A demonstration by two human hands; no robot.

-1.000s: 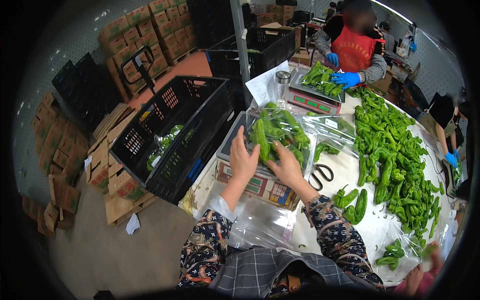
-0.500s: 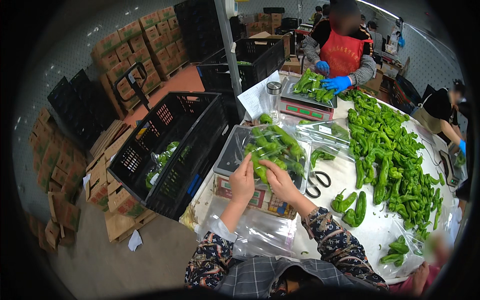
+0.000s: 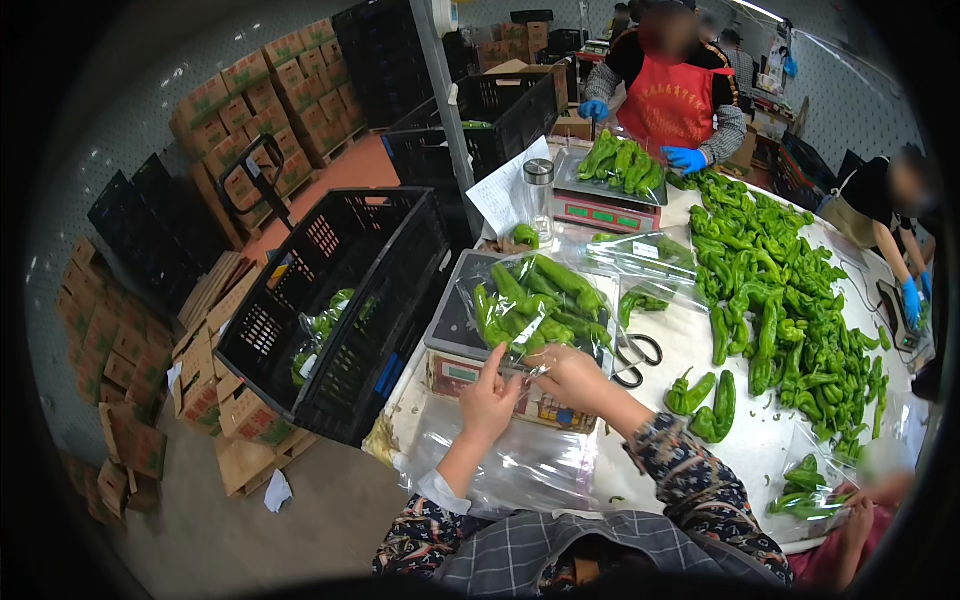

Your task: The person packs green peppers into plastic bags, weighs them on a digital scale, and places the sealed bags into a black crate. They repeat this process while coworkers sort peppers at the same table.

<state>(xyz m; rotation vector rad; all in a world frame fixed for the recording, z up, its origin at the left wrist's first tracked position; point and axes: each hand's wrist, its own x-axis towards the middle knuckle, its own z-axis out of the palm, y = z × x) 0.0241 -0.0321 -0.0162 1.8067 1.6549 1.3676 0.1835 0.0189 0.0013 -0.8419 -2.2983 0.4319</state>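
A clear plastic bag of long green peppers (image 3: 545,290) lies on the grey plate of a digital scale (image 3: 456,306) in front of me. My right hand (image 3: 578,384) is closed on the bag's gathered near end, its fingers bent over the plastic. Beside it, my left hand (image 3: 490,402) pinches the same edge, with the index finger stretched up along the bag. Under my wrists lies a stack of flat, clear bags (image 3: 500,455). Black-handled scissors (image 3: 637,360) rest to the right of the scale.
Loose green peppers (image 3: 770,280) are heaped along the table's right. A black crate (image 3: 330,300) with bagged peppers stands at left. Across the table, a person in a red apron (image 3: 672,108) works by a second scale (image 3: 608,208). A glass bottle (image 3: 538,200) stands behind my scale.
My hands have come nearer, down to the bag's near end, and the right has closed over it. The person opposite has drawn both gloved hands away from the peppers on the other scale.
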